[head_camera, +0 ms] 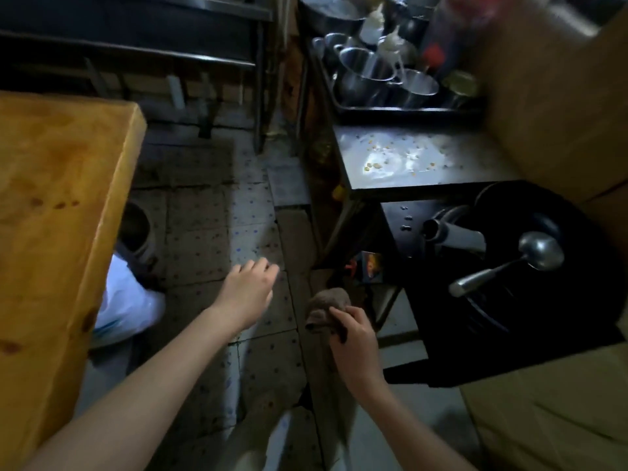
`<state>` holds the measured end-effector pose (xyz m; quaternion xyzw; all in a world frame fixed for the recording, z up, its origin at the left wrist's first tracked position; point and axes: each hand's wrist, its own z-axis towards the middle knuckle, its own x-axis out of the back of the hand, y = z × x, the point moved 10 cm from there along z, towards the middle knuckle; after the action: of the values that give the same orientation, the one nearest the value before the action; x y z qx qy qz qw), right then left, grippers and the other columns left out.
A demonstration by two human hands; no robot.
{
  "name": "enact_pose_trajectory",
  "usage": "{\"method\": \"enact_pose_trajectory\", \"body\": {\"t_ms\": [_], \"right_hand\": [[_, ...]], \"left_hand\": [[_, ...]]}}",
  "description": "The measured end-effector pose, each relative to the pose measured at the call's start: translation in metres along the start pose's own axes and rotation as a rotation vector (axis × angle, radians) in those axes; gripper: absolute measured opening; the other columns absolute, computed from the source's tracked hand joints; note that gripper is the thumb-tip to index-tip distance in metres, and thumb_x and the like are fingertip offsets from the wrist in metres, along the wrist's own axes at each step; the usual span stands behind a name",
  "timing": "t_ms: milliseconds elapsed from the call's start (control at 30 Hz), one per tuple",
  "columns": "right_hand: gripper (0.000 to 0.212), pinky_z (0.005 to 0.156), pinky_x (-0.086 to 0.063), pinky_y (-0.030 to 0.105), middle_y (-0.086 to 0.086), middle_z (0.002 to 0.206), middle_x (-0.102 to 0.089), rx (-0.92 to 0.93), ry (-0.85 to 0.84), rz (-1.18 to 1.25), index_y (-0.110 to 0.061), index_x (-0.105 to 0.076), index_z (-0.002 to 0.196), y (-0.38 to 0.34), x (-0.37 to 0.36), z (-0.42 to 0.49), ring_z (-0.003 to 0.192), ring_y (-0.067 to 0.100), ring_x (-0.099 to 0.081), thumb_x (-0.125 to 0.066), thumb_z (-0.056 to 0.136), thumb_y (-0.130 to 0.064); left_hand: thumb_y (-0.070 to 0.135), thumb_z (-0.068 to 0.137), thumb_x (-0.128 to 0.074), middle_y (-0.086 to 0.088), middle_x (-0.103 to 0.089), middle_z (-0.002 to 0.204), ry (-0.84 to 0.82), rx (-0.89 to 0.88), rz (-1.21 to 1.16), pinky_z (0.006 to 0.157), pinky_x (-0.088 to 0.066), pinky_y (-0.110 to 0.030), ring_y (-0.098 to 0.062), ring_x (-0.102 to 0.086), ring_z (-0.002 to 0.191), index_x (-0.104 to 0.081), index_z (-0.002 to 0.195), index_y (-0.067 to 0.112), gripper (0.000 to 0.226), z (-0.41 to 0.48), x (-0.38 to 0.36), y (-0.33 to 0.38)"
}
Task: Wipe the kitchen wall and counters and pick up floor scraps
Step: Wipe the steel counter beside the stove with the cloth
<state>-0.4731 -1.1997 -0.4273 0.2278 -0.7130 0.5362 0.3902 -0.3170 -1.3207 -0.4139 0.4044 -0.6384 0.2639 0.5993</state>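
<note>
I see my right hand [356,345] gripping the brown cloth [328,305], lower centre. Left hand [249,290] relaxed, empty. Upper-right tray [407,111] holds steel pots [367,71]; right-side wok [552,217] holds 1 ladle [540,249].

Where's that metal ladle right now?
In the head view the ladle lies on the right, resting in the black wok, just on the person's side of the crumb-strewn steel counter.

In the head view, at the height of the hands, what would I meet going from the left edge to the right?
Wooden block → white bag → left hand → cloth, gripped by the right hand → ladle in the black wok.
</note>
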Motion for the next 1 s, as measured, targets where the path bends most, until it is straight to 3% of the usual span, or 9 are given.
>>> {"method": "enact_pose_trajectory", "body": {"t_ms": [500,633,800,1000], "right_hand": [[0.044,0.097,-0.047,0.030,0.002,0.119,-0.053,-0.386,0.444,0.057,-0.012,-0.061,0.122,0.109,0.153,-0.063,0.110,0.016,-0.052,-0.057,0.082,0.004],[0.046,0.092,-0.043,0.021,-0.003,0.120,-0.052,-0.584,0.585,0.099,-0.017,-0.060,0.123,0.154,0.183,-0.088,0.104,0.004,-0.046,-0.055,0.082,0.002],[0.047,0.095,-0.036,0.020,0.001,0.128,-0.049,-0.795,0.597,0.183,-0.018,-0.058,0.125,0.199,0.186,-0.092,0.113,0.014,-0.049,-0.051,0.083,0.002],[0.050,0.098,-0.033,0.021,0.005,0.134,-0.045,-0.875,0.493,0.163,-0.016,-0.054,0.128,0.224,0.158,-0.064,0.121,0.021,-0.047,-0.045,0.084,0.006]], "left_hand": [[0.020,0.091,-0.044,-0.005,-0.051,0.119,-0.051,-0.405,0.105,0.085,-0.041,-0.036,-0.026,-0.052,0.107,-0.048,0.122,0.017,0.031,0.069,0.018,0.153],[0.019,0.090,-0.047,-0.003,-0.051,0.116,-0.063,-0.514,0.145,0.080,-0.041,-0.034,-0.024,-0.053,0.103,-0.047,0.121,0.020,0.031,0.082,0.008,0.190],[0.022,0.091,-0.047,0.000,-0.052,0.114,-0.083,-0.595,0.091,0.080,-0.040,-0.032,-0.022,-0.054,0.103,-0.049,0.121,0.024,0.031,0.094,0.002,0.218],[0.024,0.090,-0.051,-0.001,-0.052,0.115,-0.119,-0.646,0.150,0.079,-0.041,-0.032,-0.023,-0.054,0.101,-0.048,0.121,0.023,0.031,0.104,-0.012,0.210]]}}
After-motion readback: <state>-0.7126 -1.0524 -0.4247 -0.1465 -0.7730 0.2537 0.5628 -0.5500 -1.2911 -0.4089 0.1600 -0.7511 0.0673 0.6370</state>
